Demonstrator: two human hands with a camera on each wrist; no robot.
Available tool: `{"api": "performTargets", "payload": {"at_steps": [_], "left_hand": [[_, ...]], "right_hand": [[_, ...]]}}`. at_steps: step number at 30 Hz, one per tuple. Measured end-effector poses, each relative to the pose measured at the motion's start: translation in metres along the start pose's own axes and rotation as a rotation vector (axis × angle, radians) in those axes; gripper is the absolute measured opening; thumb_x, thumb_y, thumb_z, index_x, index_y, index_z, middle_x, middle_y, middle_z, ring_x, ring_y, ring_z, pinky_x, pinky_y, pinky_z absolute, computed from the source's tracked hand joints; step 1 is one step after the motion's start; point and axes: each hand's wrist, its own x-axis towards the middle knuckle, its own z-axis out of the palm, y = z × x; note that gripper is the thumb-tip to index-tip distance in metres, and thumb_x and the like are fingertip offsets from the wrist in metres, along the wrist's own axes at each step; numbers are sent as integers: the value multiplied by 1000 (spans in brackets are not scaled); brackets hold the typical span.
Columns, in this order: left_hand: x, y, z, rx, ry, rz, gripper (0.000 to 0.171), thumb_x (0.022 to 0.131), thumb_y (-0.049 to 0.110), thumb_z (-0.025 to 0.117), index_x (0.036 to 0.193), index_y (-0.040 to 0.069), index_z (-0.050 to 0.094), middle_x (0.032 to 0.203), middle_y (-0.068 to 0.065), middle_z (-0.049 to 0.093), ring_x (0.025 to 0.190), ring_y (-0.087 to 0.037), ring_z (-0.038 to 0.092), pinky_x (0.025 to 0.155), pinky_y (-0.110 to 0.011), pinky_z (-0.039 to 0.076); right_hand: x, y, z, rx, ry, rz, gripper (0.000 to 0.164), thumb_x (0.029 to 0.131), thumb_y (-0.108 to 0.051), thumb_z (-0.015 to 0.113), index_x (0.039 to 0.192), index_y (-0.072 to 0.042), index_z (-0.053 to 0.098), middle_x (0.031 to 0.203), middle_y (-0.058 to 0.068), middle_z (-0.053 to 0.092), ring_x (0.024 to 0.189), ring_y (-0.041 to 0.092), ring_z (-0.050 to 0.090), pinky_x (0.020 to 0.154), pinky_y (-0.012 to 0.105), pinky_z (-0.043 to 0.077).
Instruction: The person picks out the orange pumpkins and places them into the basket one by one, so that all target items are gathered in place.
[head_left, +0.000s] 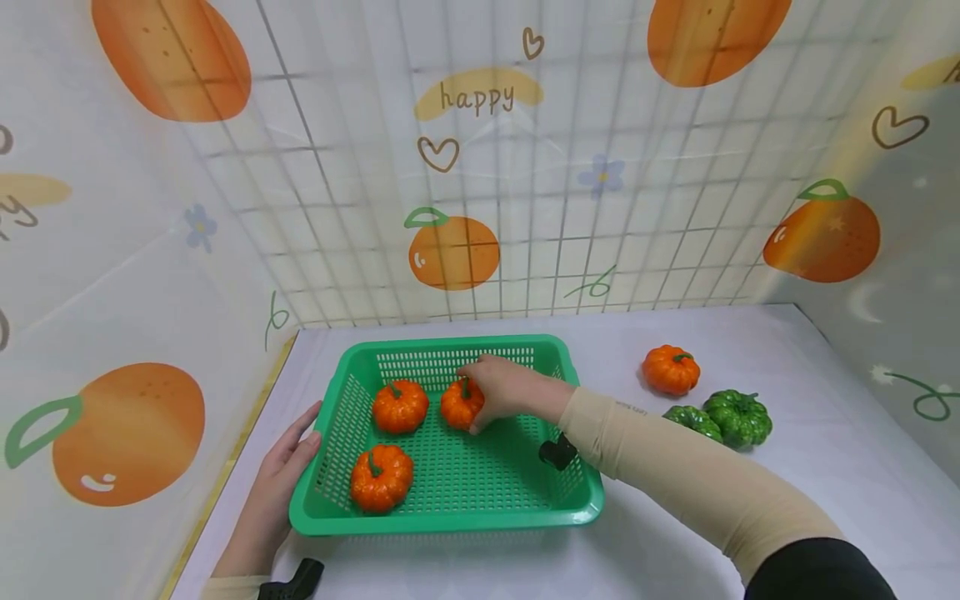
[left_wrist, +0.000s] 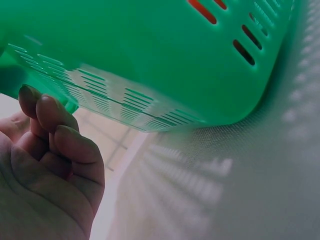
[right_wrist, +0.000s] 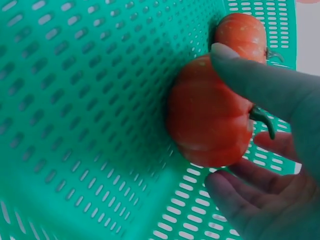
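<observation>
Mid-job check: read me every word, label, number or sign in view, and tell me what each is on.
"happy": backdrop, at the back.
"y": backdrop's left side; the rest is cut off by the picture edge.
Lettering at the right edge: backdrop, too cut off to read.
Tiny print: right sleeve, too small to read.
Basket and pumpkins: none that I can see.

The head view is bright, the wrist views dimmer; light through the basket [left_wrist: 150,55] stripes the surface [left_wrist: 200,187], and pumpkins [head_left: 386,486] glint.
</observation>
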Motion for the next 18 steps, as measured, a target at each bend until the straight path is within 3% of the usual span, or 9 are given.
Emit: {"api": "performTargets", "payload": {"at_steps": [8,18], "left_hand": [[0,0,1,8,7,-3,55,105,41,47,156,27,32,155,-15,33,115,-13,60,85,-36,55],[0,2,1,-6,5,-10,56,105,41,47,156,26,31,154,-17,34,114,-13,61,85,-37,55]], "right_hand": [[-8,1,-13,20,-12,0,91,72,-41,88,148,-13,47,142,5,52,128,23,47,106,39,40],[-27,6,-33,144,1,-44,93,75,-41,86,151,-12,41,145,10,50,131,25,48,103,41,42]]}}
